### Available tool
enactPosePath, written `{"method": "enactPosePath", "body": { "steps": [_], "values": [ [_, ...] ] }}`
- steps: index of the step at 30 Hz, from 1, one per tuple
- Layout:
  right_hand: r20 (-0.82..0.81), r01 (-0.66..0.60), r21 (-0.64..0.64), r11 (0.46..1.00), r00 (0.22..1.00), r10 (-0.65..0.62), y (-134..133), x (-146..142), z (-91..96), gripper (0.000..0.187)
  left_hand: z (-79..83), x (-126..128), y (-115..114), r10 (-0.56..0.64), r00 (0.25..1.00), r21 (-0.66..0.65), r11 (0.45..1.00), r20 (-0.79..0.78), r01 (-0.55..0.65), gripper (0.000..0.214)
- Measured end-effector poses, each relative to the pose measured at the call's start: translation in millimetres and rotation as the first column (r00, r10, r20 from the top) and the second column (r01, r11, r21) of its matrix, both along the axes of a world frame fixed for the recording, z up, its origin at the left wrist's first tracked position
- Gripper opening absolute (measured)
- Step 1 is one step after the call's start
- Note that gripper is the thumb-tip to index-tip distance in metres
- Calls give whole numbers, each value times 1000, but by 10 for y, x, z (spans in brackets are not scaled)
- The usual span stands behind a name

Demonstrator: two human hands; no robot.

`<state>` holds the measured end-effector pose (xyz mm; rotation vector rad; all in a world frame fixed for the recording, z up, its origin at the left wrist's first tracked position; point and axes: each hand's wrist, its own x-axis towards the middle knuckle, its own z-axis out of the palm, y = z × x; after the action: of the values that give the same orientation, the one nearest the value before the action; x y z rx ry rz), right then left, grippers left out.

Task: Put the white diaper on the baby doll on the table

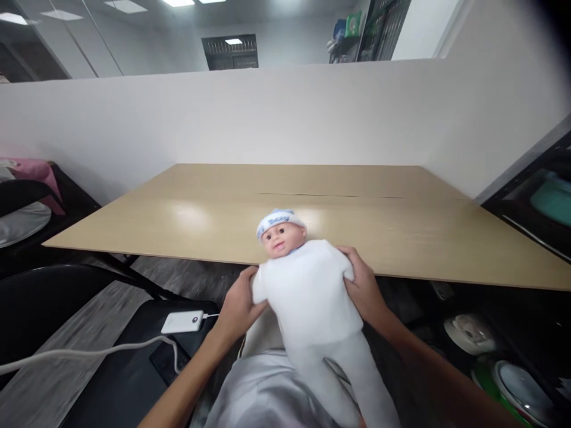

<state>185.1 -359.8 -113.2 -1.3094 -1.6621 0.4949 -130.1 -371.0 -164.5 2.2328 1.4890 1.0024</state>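
Observation:
A baby doll (312,297) in a white short-sleeved top, light grey trousers and a white-and-blue cap (277,221) lies tilted back over my lap, face up. Its head rests at the front edge of the wooden table (214,202). My left hand (239,300) is closed around the doll's arm and sleeve on the left side. On the other side, my right hand (362,284) grips the opposite sleeve, thumb on top. The doll's hands are hidden in my grip, and its feet are largely out of view.
A black chair seat (129,368) at the left carries a white power bank (182,321), a dark phone (167,361) and a thick white cable (102,351). A white wall (285,119) stands behind the table. Containers, including a round lidded one (521,386), sit low at right.

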Motion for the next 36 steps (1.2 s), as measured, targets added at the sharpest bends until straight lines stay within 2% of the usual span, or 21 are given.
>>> {"method": "enactPosePath", "body": {
  "steps": [2,4,7,10,15,18,21,24,30,36],
  "values": [
    [184,62,30,998,981,-66,183,185,66,40,250,99,305,-37,996,-65,997,-78,32,57],
    [367,111,30,993,923,-114,365,372,99,36,425,195,584,-83,989,-115,991,-120,69,58],
    [541,136,15,991,832,-123,602,614,43,26,526,322,950,-138,980,-154,981,-145,115,66],
    [598,118,51,992,792,-125,755,810,-130,22,507,383,1221,-141,969,-162,981,-201,108,65],
    [562,123,93,988,813,-154,762,1024,-448,34,395,244,1459,-68,953,-107,994,-294,38,68],
    [514,144,77,987,842,-163,761,1068,-539,40,280,108,1593,-51,939,-12,999,-339,50,64],
    [485,157,47,986,860,-160,924,1093,-569,43,166,40,1817,-61,921,46,995,-384,85,58],
    [485,139,17,990,865,-130,1272,1140,-576,43,109,43,2148,-91,912,33,993,-400,114,55],
    [506,26,42,999,861,-44,2202,1262,-584,47,123,115,2952,-121,932,13,991,-341,133,56],
    [502,18,79,997,863,-56,3077,1285,-591,41,113,224,3693,-1,953,66,998,-303,22,63]
  ]
}}
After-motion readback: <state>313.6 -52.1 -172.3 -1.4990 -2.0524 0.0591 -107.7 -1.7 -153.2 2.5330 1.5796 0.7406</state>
